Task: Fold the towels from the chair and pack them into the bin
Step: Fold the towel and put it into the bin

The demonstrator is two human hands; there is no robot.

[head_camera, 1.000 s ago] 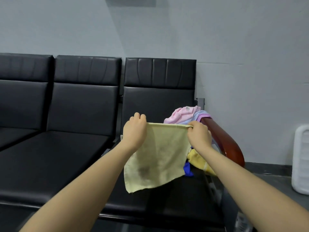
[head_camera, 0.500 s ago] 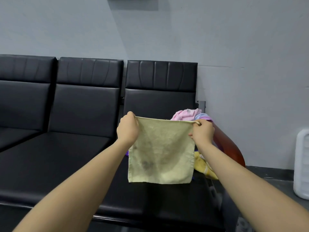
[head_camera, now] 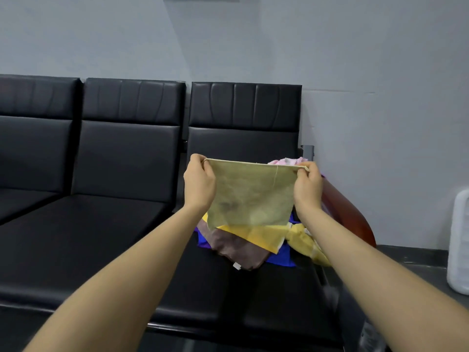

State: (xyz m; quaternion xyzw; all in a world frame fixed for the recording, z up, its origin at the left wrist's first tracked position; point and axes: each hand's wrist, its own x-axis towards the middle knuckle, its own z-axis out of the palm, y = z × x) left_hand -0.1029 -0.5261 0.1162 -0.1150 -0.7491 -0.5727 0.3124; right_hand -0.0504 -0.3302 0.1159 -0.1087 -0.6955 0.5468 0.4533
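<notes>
Pale yellow towel (head_camera: pixel 250 196) hangs flat in the air, stretched by its top hem between two grips: left hand (head_camera: pixel 199 184) pinches the upper left corner with fingers curled round the hem, right hand (head_camera: pixel 308 188) pinches the upper right corner likewise; neither grip holds anything else. Dark stains show low on the cloth, left of centre, and a loose thread hangs from the hem near the right grip. Judgement: the step in hand is the first fold of this towel. To do it well, the hem should be kept taut and level, the two corners brought together edge to edge so the free lower edge lines up, and the pinch not loosened until the halves lie matched; a slack hem would likely give a skewed fold. Directly below the grips, behind the hanging cloth, lies the towel pile (head_camera: pixel 256 246) on the black chair (head_camera: pixel 243 138): a brown piece, a bright yellow one, blue and purple ones, and a pink one showing just above the hem near the right grip. These look unfolded, so most of the task seems left. Beyond the right grip a red-brown armrest (head_camera: pixel 347 219) curves down. Left of the left grip two more black seats run along the row. A white plastic container (head_camera: pixel 459 240) stands on the floor far right of the grips; whether it is the bin cannot be told. Grey wall (head_camera: pixel 253 41) behind.
</notes>
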